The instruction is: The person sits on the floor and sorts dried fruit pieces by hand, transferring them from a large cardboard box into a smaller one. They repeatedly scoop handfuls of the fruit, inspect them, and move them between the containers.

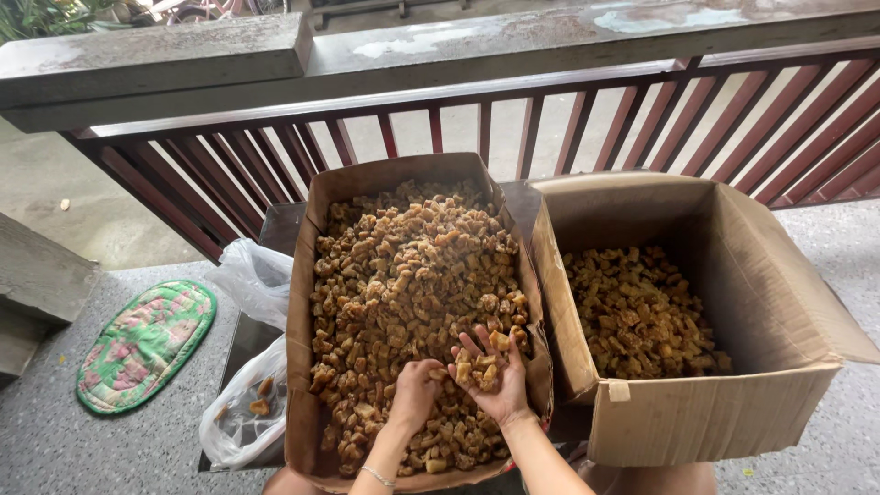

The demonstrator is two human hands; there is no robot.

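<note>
A cardboard box (302, 302) in the middle is heaped with small golden-brown chunks (403, 266). My right hand (490, 371) is palm up over the near part of the heap, cupping a few chunks. My left hand (414, 392), a thin bracelet on its wrist, rests fingers-down on the heap just left of it, curled over some pieces. To the right stands a second, deeper cardboard box (697, 422), filled low with the same chunks (642, 312).
A clear plastic bag (243, 403) with a few chunks lies left of the middle box. A green floral mat (147, 344) lies on the speckled floor at the left. A dark red railing (550, 128) under a concrete ledge (156, 55) runs behind the boxes.
</note>
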